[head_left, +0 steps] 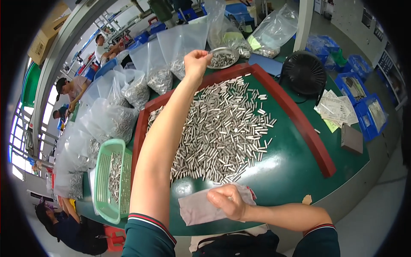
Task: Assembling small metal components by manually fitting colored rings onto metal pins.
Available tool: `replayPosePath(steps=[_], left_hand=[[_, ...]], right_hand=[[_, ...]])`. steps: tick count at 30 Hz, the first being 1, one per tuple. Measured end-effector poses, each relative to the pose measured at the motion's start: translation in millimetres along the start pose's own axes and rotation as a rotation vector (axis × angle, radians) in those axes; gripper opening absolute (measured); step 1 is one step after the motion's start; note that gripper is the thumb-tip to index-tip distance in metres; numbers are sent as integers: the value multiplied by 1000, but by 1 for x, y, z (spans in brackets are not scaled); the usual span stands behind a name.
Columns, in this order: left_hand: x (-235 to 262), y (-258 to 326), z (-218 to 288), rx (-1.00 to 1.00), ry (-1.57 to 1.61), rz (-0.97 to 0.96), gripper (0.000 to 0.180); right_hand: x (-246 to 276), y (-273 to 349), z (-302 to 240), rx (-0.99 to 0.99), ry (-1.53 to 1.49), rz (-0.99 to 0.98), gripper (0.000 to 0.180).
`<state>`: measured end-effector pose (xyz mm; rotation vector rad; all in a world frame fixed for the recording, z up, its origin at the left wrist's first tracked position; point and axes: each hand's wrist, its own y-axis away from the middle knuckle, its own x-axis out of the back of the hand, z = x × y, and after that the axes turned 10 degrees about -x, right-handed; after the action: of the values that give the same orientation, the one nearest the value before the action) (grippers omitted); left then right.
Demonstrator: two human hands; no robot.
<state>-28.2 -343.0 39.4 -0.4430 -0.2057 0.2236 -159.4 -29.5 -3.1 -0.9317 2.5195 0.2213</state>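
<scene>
Head | left hand (196,60) pinching round metal dish (222,58) of pins | right hand (229,201) gripping grey cloth (199,210)

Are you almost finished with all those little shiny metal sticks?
Not nearly. Some pins already lie in the green basket and the round metal dish. Right now the left hand reaches to that dish's rim, and the right hand holds a grey cloth. A big pile of metal pins covers the green table, and full plastic bags wait.
</scene>
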Motion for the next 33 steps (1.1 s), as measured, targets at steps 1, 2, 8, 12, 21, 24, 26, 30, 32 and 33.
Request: replayPosePath(steps=[1, 2, 8, 12, 21, 24, 26, 30, 32, 33], left_hand=[[7, 15, 11, -55, -1, -12, 15], [9, 33, 25, -110, -33, -67, 17], [79, 180, 98, -214, -326, -236, 12], [113, 283, 115, -125, -422, -354, 11], [105, 352, 89, -55, -458, -310, 11], [105, 352, 91, -74, -456, -299, 12], [106, 350, 93, -80, -467, -300, 12], [106, 351, 93, -77, -496, -316, 12], [106, 352, 91, -84, -493, -311, 12], [106, 352, 90, -92, -491, -306, 12]], right_hand=[[0, 0, 0, -24, -7, -2, 34], [3, 1, -3, -25, -26, 16, 35], [6, -8, -8, -65, -119, 63, 39], [12, -13, -6, -28, -216, 53, 39], [6, -12, -6, -18, -310, 65, 41], [3, -12, -4, -44, -306, 65, 40], [1, -12, -3, -72, -306, 70, 40], [3, -13, -2, -77, -315, 71, 40], [3, -13, -2, -73, -332, 66, 40], [2, -13, -2, -78, -325, 72, 40]])
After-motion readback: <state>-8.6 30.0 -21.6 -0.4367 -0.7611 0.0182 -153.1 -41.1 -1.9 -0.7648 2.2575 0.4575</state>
